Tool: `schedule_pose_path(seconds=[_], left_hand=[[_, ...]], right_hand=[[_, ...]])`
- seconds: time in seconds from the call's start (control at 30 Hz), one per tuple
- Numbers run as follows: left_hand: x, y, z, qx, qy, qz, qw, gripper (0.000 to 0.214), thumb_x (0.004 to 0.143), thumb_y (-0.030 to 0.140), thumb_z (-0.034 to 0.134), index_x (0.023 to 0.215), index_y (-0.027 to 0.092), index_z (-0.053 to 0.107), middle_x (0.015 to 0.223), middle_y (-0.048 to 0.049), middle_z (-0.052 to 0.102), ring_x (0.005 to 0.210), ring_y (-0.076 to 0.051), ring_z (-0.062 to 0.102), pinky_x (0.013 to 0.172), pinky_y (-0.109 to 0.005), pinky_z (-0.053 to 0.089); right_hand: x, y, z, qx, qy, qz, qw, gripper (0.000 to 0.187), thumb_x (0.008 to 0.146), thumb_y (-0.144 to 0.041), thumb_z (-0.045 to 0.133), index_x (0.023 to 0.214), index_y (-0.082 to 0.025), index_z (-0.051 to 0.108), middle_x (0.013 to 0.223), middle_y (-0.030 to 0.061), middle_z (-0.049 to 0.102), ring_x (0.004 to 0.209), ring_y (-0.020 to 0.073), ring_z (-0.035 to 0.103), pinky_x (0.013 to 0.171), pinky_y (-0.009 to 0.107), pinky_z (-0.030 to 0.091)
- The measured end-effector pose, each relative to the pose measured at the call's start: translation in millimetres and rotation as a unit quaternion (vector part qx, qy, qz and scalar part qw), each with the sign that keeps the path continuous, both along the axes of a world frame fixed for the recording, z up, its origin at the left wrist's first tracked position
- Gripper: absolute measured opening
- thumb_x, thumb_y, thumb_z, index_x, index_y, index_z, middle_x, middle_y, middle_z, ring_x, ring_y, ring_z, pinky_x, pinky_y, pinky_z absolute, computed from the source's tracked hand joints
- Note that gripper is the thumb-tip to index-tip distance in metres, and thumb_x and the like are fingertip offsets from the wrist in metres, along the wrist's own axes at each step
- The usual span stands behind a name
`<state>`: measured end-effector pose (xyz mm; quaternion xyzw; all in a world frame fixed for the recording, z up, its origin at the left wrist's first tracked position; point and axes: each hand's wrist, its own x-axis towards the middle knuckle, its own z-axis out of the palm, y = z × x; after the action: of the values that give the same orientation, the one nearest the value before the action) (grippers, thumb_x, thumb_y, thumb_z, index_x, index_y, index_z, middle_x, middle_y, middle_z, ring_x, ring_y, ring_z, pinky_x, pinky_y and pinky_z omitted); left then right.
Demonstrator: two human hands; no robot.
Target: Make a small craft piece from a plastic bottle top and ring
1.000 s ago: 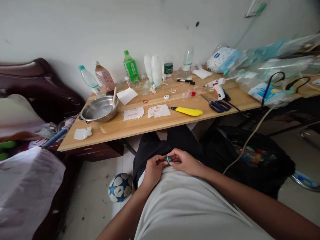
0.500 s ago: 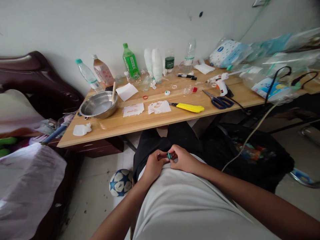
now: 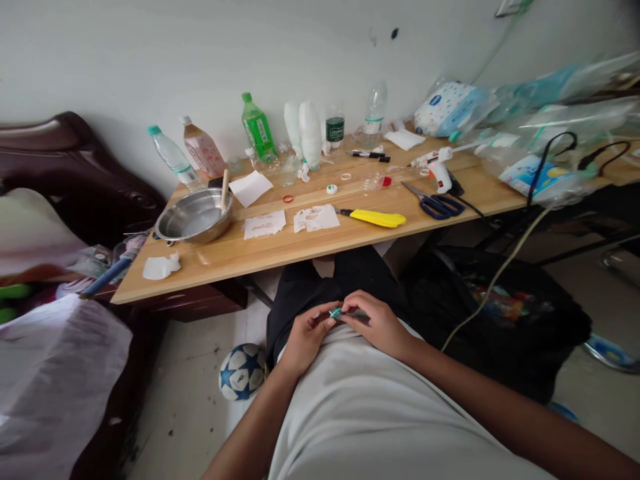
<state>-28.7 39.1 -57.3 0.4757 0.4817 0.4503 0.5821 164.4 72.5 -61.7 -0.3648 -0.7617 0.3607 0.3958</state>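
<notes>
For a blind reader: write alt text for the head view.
The left hand and right hand pinch a small green piece over the lap. Ahead, a cluttered wooden table holds a steel bowl, a green bottle, a yellow utility knife, scissors and a glue gun.

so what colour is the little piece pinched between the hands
Teal green. The little piece shows between the left hand and right hand in the head view.

Left hand (image 3: 305,337) and right hand (image 3: 377,323) are hiding most of a small green piece (image 3: 336,312), too tiny to identify. Blurred clear plastic bags (image 3: 575,120) are running off frame.
</notes>
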Motion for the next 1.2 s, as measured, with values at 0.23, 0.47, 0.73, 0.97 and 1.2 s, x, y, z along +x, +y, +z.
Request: schedule_pose_path(seconds=[0.23,0.47,0.73,0.97,1.2], left_hand=[[0.9,-0.7,3.1,0.002,-0.008,-0.013,1.0,0.03,0.084,0.029,0.072,0.113,0.022,0.077,0.121,-0.007,0.075,0.117,-0.028,0.066,0.106,-0.038,0.047],[3.7,-0.2,-1.2,-0.013,-0.03,-0.007,0.999,0.036,0.077,0.027,0.079,0.112,0.02,0.076,0.114,-0.0086,0.077,0.108,-0.027,0.071,0.097,-0.038,0.054],[4.1,-2.1,0.1,-0.016,-0.007,0.01,1.0,0.031,0.074,0.026,0.08,0.104,0.019,0.078,0.113,-0.0087,0.078,0.108,-0.028,0.071,0.097,-0.039,0.054],[2.1,-2.2,-1.6,-0.007,0.029,-0.002,1.0,0.025,0.078,0.025,0.075,0.103,0.021,0.08,0.112,-0.007,0.078,0.11,-0.029,0.07,0.1,-0.04,0.052],[1.7,-1.3,-0.5,-0.005,0.033,-0.045,0.998,0.027,0.081,0.028,0.072,0.106,0.021,0.079,0.115,-0.0065,0.077,0.115,-0.029,0.068,0.105,-0.04,0.05]], right_hand=[[0.7,-3.3,2.8,0.061,-0.013,-0.003,0.998,0.01,0.093,-0.022,0.062,0.103,-0.025,0.06,0.102,0.0067,0.063,0.097,0.0197,0.064,0.085,0.033,0.054],[1.6,-4.9,3.9,0.085,-0.014,-0.024,0.996,0.011,0.095,-0.019,0.055,0.101,-0.026,0.06,0.098,0.0067,0.064,0.093,0.0194,0.065,0.08,0.033,0.056],[0.2,-5.3,5.7,0.069,-0.02,-0.025,0.997,0.009,0.094,-0.021,0.055,0.097,-0.027,0.061,0.097,0.0073,0.066,0.092,0.0212,0.066,0.08,0.035,0.056],[2.6,-1.5,4.1,0.035,-0.019,0.003,0.999,0.005,0.09,-0.02,0.058,0.089,-0.025,0.06,0.093,0.0056,0.062,0.085,0.0184,0.062,0.074,0.03,0.053],[5.9,2.2,-0.4,-0.001,-0.013,0.027,1.0,0.013,0.082,-0.013,0.06,0.088,-0.024,0.056,0.087,0.0017,0.059,0.076,0.0152,0.058,0.067,0.025,0.049]])
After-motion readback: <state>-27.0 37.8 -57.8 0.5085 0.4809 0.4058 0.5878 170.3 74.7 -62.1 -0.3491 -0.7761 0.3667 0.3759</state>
